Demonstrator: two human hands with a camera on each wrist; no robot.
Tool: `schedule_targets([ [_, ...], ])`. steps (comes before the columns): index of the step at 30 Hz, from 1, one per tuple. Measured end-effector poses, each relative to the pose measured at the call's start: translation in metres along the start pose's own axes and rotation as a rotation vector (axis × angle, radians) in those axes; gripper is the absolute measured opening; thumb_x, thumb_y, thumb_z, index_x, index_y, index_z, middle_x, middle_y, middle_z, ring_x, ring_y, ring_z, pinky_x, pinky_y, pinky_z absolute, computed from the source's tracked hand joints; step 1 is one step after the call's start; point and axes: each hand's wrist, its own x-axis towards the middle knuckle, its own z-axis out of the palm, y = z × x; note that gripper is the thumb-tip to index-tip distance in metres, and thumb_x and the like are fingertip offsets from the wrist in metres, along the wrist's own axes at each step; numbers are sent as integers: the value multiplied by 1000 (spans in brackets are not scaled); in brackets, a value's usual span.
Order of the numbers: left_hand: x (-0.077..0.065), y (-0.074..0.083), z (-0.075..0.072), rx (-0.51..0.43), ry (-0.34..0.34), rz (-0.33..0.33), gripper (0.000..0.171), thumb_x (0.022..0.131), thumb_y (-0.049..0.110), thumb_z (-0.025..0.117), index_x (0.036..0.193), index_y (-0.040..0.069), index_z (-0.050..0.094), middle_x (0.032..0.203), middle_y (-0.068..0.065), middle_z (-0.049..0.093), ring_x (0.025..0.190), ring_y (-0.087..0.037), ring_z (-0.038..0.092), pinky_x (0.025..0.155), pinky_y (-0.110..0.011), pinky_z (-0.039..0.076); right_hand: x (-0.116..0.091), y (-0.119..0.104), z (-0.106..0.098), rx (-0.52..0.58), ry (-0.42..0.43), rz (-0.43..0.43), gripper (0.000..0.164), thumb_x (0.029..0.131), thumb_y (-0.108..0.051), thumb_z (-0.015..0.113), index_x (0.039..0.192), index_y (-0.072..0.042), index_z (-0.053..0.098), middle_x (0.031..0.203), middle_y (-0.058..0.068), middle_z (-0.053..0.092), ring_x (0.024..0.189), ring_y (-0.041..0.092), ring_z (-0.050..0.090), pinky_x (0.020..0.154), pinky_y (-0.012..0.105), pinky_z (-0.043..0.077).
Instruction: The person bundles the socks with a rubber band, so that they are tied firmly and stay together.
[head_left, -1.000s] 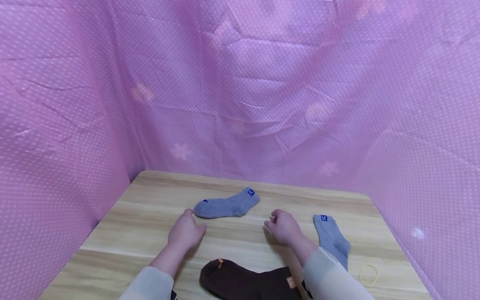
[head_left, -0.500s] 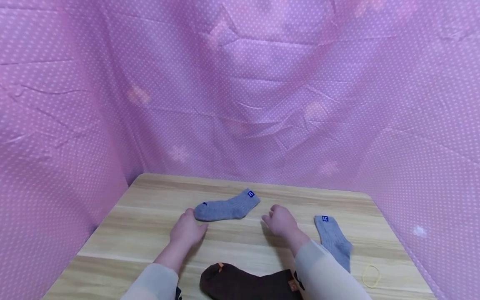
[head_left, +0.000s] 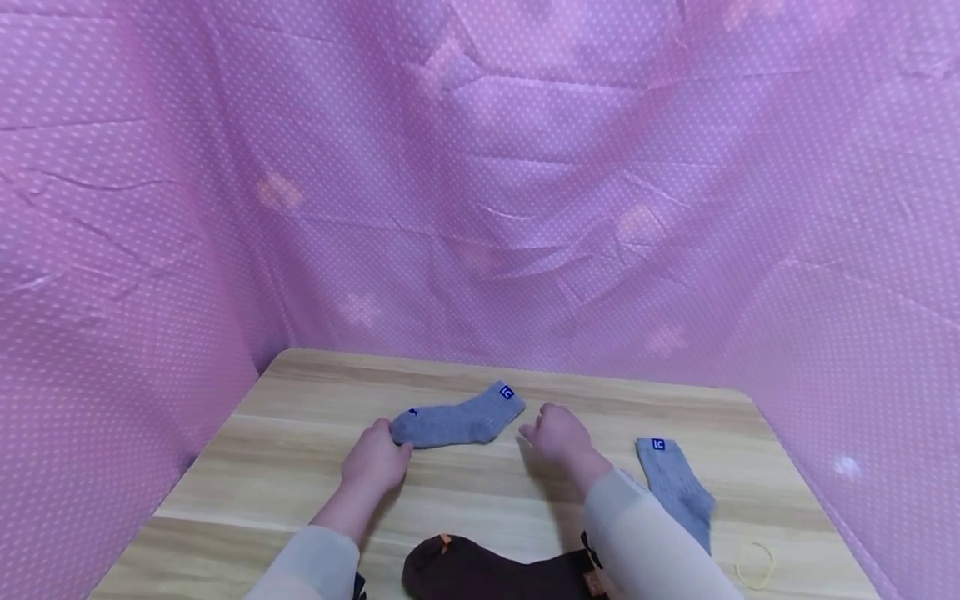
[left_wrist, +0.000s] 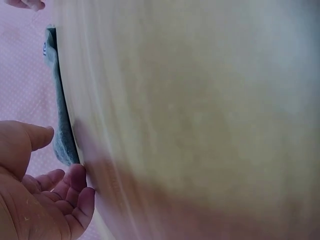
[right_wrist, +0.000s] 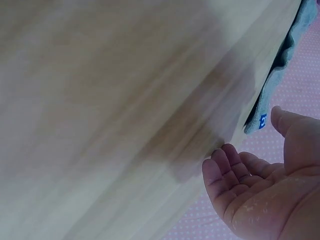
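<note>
A grey ankle sock (head_left: 457,423) with a dark blue label on its cuff lies flat toward the back of the table. My left hand (head_left: 377,458) is at its toe end; in the left wrist view the thumb stands apart from the loosely bent fingers (left_wrist: 76,177), whose tips are right at the toe. Beside the cuff, my right hand (head_left: 561,433) hovers low with thumb and bent fingers apart and nothing between them. The right wrist view shows the cuff of the sock (right_wrist: 272,85) just past that thumb.
A second grey sock (head_left: 671,475) lies to the right, partly behind my right sleeve. In front is a dark brown sock (head_left: 495,571) with orange marks, cut off by the frame. A thin yellow band (head_left: 753,567) lies front right. Pink dotted cloth (head_left: 480,208) surrounds the wooden table (head_left: 247,467).
My right hand has moved slightly left and away from me, closer to the grey sock's cuff. My left hand has edged in at the toe. The socks lie as before.
</note>
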Motion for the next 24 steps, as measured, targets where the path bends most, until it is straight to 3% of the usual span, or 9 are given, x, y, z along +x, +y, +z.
schedule_targets([
  [7, 5, 5, -2, 37, -1, -9, 50, 102, 28, 65, 137, -8, 57, 129, -28, 65, 122, -47, 62, 92, -64, 53, 3, -5, -2, 35, 10, 36, 72, 103, -39, 68, 148, 14, 46, 140, 30, 61, 130, 46, 59, 109, 57, 47],
  [12, 8, 5, -4, 51, -6, -31, 49, 103, 28, 64, 135, -9, 58, 126, -29, 64, 120, -47, 62, 93, -64, 52, 7, -10, -2, 52, -7, 16, 73, 105, -38, 66, 150, 14, 44, 144, 31, 58, 134, 47, 55, 113, 57, 43],
  [18, 10, 5, -1, 58, -12, -56, 53, 106, 27, 60, 146, -7, 51, 135, -33, 57, 124, -50, 59, 95, -66, 51, 18, -14, 8, 103, -3, -66, 75, 101, -34, 73, 154, 9, 42, 149, 33, 52, 140, 48, 49, 118, 57, 37],
  [24, 13, 4, 7, 58, -21, -65, 53, 107, 21, 58, 154, -1, 48, 136, -35, 53, 117, -50, 62, 87, -64, 55, 20, -16, 15, 12, -8, -102, 70, 101, -33, 72, 158, -2, 45, 145, 35, 51, 135, 47, 52, 112, 57, 43],
])
